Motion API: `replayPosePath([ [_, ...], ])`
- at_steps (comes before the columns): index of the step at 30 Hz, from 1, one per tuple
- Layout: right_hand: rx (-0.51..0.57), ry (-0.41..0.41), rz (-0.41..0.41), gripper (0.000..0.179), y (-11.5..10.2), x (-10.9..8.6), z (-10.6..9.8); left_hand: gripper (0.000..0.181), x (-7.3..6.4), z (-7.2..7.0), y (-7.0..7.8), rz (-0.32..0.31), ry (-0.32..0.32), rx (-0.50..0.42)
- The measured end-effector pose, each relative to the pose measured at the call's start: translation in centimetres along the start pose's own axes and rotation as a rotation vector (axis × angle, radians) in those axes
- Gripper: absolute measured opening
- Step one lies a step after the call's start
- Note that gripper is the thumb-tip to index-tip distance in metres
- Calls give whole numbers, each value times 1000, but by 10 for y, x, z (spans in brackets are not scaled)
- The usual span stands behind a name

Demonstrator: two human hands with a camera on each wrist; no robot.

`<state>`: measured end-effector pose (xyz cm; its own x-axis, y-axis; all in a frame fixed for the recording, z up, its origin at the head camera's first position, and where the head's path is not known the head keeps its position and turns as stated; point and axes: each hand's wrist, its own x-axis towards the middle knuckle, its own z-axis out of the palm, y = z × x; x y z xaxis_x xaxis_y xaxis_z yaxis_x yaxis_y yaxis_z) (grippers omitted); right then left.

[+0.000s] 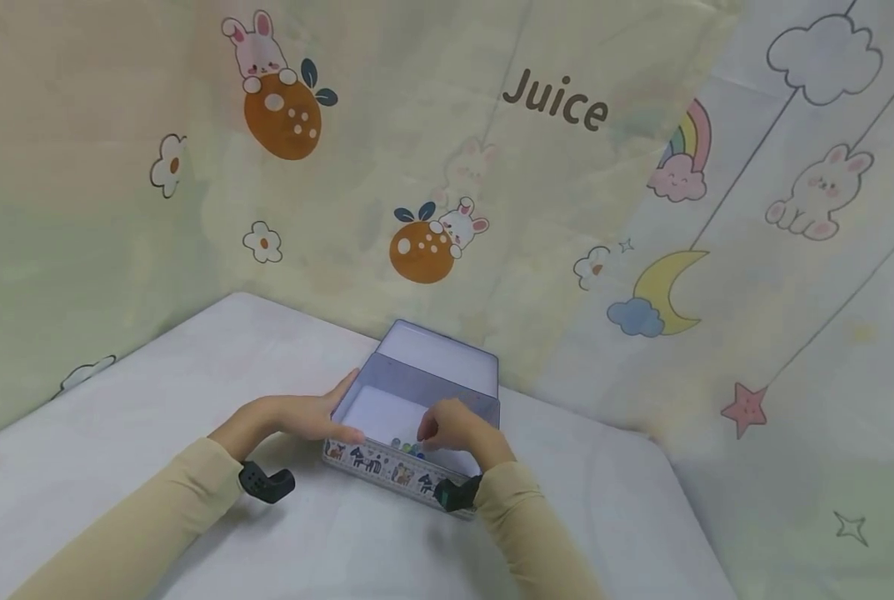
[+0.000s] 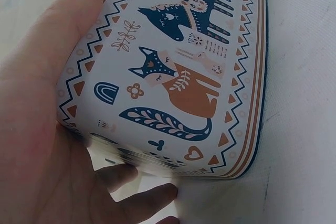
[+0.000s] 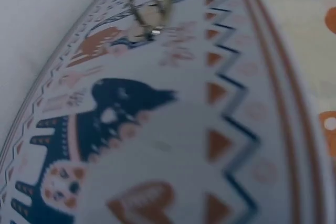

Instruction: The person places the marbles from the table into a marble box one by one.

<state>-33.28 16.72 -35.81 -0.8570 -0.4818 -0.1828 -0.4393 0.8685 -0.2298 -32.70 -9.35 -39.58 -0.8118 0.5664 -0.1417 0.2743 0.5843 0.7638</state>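
A tin box (image 1: 375, 465) with animal prints on its wall stands with its hinged lid (image 1: 441, 357) raised at the back. My left hand (image 1: 313, 417) grips the box's left front corner, thumb over the front rim and fingers along the left side. In the left wrist view, that hand (image 2: 47, 77) lies against the printed wall (image 2: 178, 77). Several small glass marbles (image 1: 407, 448) lie inside near the front. Over them, my right hand (image 1: 456, 427) reaches in with fingers bent downward; I cannot tell whether it pinches one. The right wrist view shows the front wall and its metal clasp (image 3: 149, 17).
The box stands on a white-covered table (image 1: 289, 550) close to its back edge. Behind rises a printed cloth backdrop (image 1: 364, 150) with rabbits and oranges. Black wrist cameras, left (image 1: 267, 482) and right (image 1: 457, 493), sit on the wrists; the right one overlaps the box's front.
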Motion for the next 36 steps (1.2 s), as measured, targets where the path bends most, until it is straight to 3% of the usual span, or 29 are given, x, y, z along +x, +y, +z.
replayPosePath([
  [9,-21,-39,42,6,-8,6,9,114,1,1,-2,5,8,-3],
  [19,-29,-21,16,8,-2,6,10,115,3,-1,3,-5,7,10],
  [24,1,67,-30,11,2,-4,2,114,0,0,3,10,0,-27],
  [29,86,201,-57,15,14,-30,-12,114,-3,2,4,30,-8,-33],
  [36,228,365,45,16,44,-73,-16,111,-3,4,5,26,5,-4],
])
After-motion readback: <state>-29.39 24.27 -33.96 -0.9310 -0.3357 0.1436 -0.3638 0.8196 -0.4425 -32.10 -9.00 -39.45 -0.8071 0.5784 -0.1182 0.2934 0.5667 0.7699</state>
